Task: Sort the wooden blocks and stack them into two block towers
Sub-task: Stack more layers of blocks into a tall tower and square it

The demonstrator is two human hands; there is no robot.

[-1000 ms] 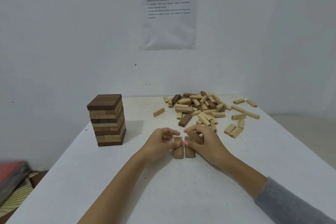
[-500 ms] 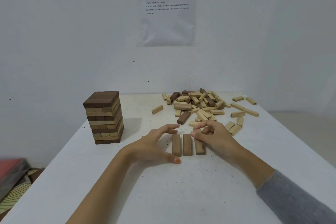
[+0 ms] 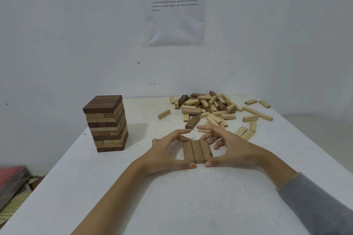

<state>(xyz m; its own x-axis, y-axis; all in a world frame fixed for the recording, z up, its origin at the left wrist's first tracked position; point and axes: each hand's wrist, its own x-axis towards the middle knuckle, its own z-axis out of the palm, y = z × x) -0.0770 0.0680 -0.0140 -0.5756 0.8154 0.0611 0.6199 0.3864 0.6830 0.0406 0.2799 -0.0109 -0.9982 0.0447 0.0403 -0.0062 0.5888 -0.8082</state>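
White tabletop (image 3: pixel 191 206), centre frame: three brown wooden blocks (image 3: pixel 197 150) lie side by side between left hand (image 3: pixel 168 150) and right hand (image 3: pixel 231 149) — both loose-fingered, gripping nothing; uneven thumb pressure could skew this base layer.

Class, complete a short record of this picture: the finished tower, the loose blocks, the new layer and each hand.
Finished tower: upright, left of table, dark top layer
Loose blocks: scattered pile, far right, mostly light
New layer: three brown blocks lying side by side, touching
Left hand: thumb at the row's near end, fingers arched
Right hand: thumb at the row's near end, fingers arched
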